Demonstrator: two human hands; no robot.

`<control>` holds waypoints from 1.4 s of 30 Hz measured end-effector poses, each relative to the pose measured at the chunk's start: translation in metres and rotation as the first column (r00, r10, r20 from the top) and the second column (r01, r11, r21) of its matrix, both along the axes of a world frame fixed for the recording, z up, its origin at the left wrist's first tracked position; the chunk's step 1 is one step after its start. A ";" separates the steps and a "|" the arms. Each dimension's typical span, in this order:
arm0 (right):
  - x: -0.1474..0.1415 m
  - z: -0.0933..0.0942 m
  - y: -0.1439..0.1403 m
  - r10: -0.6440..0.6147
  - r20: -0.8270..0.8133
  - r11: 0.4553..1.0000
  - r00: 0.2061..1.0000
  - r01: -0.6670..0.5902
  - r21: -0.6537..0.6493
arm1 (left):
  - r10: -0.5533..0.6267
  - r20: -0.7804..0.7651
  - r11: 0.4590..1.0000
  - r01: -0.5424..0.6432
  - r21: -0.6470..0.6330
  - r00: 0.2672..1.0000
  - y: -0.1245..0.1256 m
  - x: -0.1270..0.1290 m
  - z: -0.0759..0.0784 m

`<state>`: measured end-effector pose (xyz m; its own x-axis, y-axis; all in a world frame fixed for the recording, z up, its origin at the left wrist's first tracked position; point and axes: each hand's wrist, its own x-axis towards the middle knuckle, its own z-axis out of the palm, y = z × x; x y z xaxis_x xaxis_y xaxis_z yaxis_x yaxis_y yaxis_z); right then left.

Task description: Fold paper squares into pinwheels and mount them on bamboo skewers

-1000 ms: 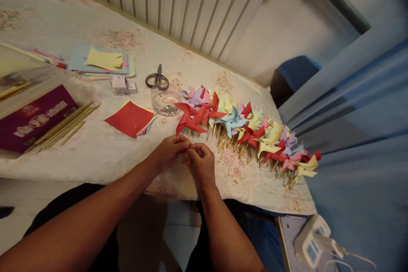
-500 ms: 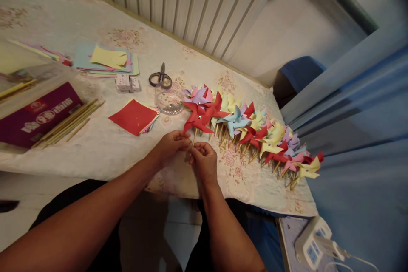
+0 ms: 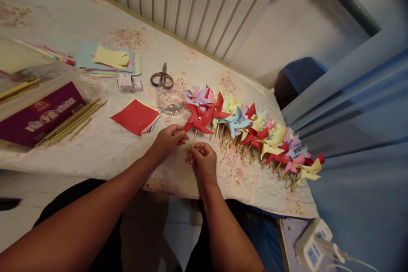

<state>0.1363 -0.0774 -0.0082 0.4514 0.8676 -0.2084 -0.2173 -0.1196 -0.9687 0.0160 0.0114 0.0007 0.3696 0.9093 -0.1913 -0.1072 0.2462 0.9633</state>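
- A flower-patterned tablecloth (image 3: pixel 79 15) covers the long table where a person works with bare hands.
- A crowded row of paper pinwheels (image 3: pixel 270 140), in red, yellow, blue, pink and purple, stretches across the right side.
- At far left, a purple-labelled package (image 3: pixel 47 112) sits beside loose wooden sticks (image 3: pixel 72 121).
- Coloured sheets (image 3: pixel 87 57) lie stacked behind two small boxes.
- The right hand (image 3: pixel 204 157) pinches the lower stick of a red pinwheel (image 3: pixel 199 119), held upright at the row's left end.
- The left hand (image 3: pixel 172 138), fingers curled, is just beside that pinwheel's lower blade; whether it grips anything cannot be told.
- Square papers (image 3: pixel 135 117), red uppermost, lie left of the pinwheel.
- Dark-handled scissors (image 3: pixel 162 78) rest behind a clear dish (image 3: pixel 174 109) of shiny bits.
- Smallest are the two small boxes (image 3: pixel 125 83), side by side.
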 end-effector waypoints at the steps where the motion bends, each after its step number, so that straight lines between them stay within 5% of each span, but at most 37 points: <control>1: 0.000 0.000 0.000 0.005 0.006 1.000 1.000 -0.005 -0.006 | -0.004 -0.008 1.000 0.005 0.008 1.000 0.000 0.000 0.000; 19: -0.006 -0.002 0.000 0.026 0.050 1.000 0.998 -0.025 -0.018 | -0.009 -0.106 0.994 0.020 0.105 0.994 -0.001 -0.001 0.004; 29: -0.004 -0.004 0.001 0.019 0.041 1.000 0.999 -0.019 0.001 | -0.080 0.002 0.997 0.080 -0.020 0.997 0.001 -0.002 0.000; 34: -0.004 -0.003 0.002 0.011 0.040 1.000 0.999 -0.011 -0.015 | -0.001 0.012 0.997 0.002 -0.075 1.000 0.007 -0.004 -0.007; 42: -0.005 -0.005 0.001 0.040 0.062 0.999 0.997 -0.037 -0.034 | 0.042 0.234 0.993 -0.016 -0.114 0.971 0.019 -0.011 -0.014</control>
